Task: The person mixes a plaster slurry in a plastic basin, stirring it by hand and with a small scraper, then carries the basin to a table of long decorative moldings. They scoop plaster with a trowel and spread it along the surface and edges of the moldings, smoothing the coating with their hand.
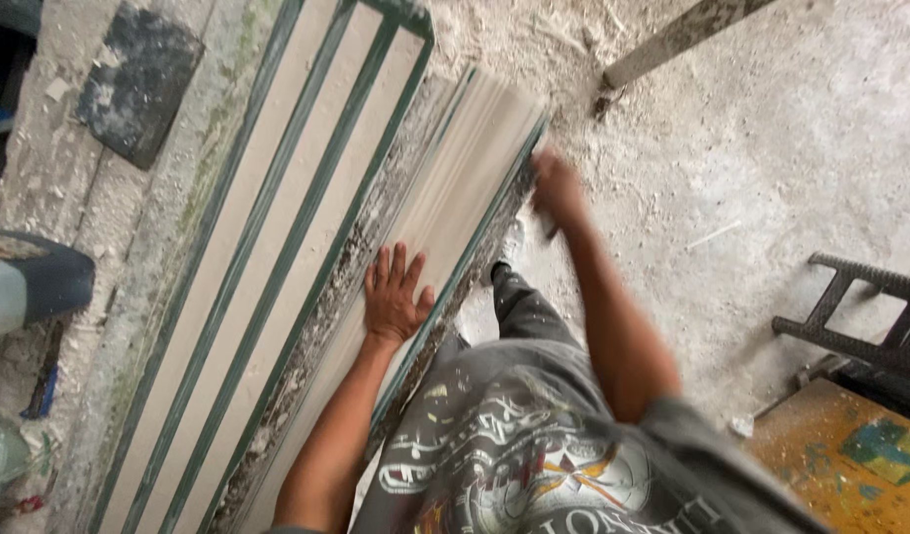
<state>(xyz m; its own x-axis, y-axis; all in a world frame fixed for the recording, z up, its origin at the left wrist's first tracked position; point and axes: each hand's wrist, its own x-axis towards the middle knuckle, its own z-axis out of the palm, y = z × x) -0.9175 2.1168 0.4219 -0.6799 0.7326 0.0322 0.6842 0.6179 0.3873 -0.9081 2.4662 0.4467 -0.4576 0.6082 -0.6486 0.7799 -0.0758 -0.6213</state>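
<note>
Person bent over a long pale moulding (pixel 445 198) lying flat in a green-edged form, on a bench (pixel 129 257) crusted w/ white plaster crumbs. Left hand (pixel 395 295) pressed flat on the moulding face, fingers spread, gripping nothing. Right hand (pixel 557 186) at the far right edge of the piece, motion-blurred; looks curled round smth small and dark but can't tell if it's clamped or just brushing the rim.

Progress, judging by how things lie: cast looks already set and smooth along most of its length, so shaping seems done; edge work along the right rim seems to be the step in hand. Near end is cut off by the person's body, so can't say what's left there.

Look of the piece: off-white, ribbed lengthwise w/ soft stepped profiles, matte. Rough grey crumbly strip betw. it and the next mould (pixel 267 257), which has three pale channels w/ green dividers. Floor (pixel 771 148) dusty, plaster bits all over. Dark square pad (pixel 138 84) lies at far left on the bench.
</note>
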